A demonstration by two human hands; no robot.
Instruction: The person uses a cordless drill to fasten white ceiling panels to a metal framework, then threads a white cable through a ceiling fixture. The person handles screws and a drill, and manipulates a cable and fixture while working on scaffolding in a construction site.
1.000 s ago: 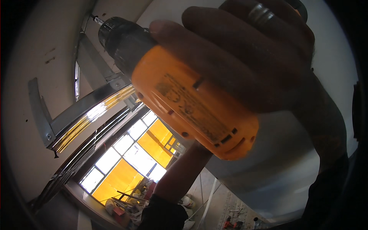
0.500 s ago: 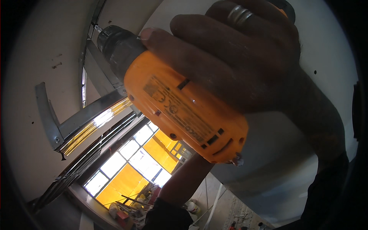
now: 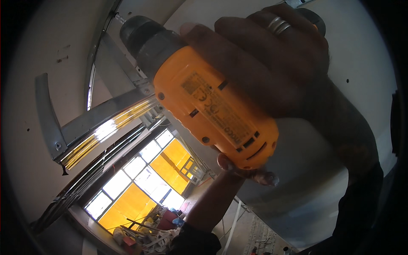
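While my right hand (image 3: 280, 66) is wrapped round the orange drill (image 3: 212, 104), my left hand (image 3: 260, 175) is mostly hidden behind its rear; can't tell that grip. Bit (image 3: 120, 18) is up near a metal strip (image 3: 94, 55), bracket (image 3: 102, 115) below, window (image 3: 129, 202) beyond.

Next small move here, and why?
Probably a light forward press on the orange-and-black plastic power drill: the right hand grips it, and its silver metal bit points at what looks like a small dark screw by a curved grey metal strip.
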